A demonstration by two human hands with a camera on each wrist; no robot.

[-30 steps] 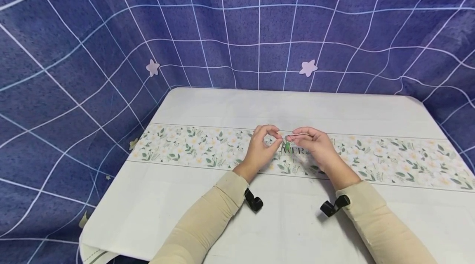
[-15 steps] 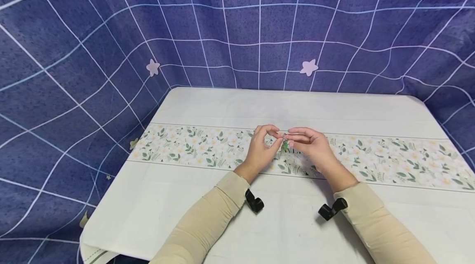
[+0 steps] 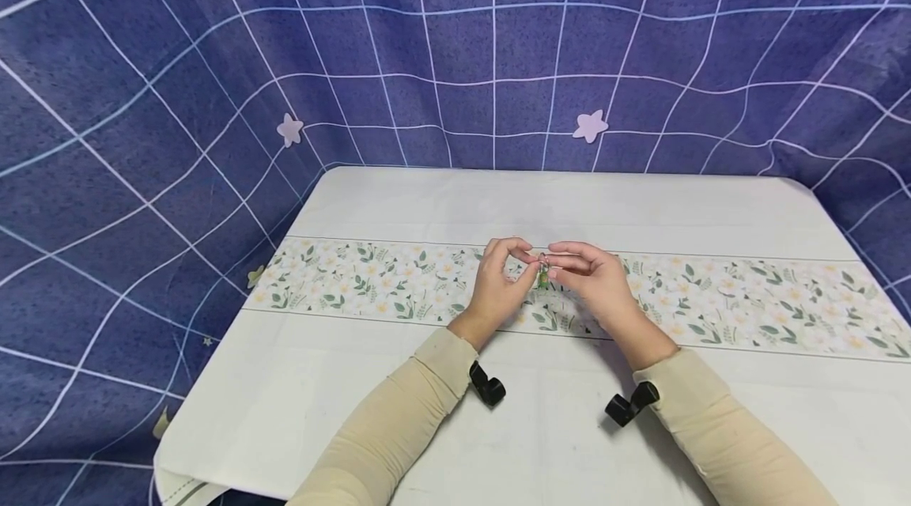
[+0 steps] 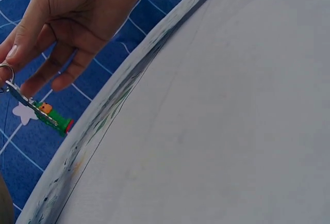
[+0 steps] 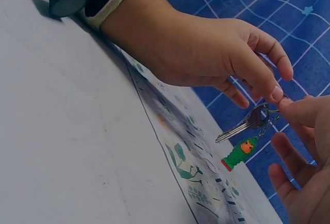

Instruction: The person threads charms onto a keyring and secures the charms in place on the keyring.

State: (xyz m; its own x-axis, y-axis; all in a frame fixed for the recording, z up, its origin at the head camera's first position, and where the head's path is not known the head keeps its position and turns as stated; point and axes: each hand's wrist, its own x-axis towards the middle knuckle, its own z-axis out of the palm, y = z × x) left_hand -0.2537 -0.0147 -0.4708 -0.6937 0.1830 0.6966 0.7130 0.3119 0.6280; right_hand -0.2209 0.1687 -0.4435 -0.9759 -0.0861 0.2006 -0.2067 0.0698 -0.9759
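Note:
A split key ring (image 5: 273, 110) is held up between both hands over the table. From it hang a silver key (image 5: 236, 130) with a dark head and, on a short chain, a green charm (image 5: 240, 153) with an orange patch and red base. My left hand (image 3: 496, 288) pinches the ring between thumb and forefinger, its other fingers spread loosely below in the right wrist view. My right hand (image 3: 596, 285) meets it from the other side, thumb tip at the ring. In the head view the charm shows as a small green spot between the fingertips.
A white table cover (image 3: 398, 379) with a flowered band (image 3: 370, 281) lies under the hands. Behind and to the left hangs a blue grid-patterned curtain (image 3: 455, 47) with stars. Black camera mounts (image 3: 487, 385) sit at both cuffs.
My right hand has shifted left, closing the gap to the left hand at the ring. The left hand has stayed nearly still. The green charm hangs slightly further left.

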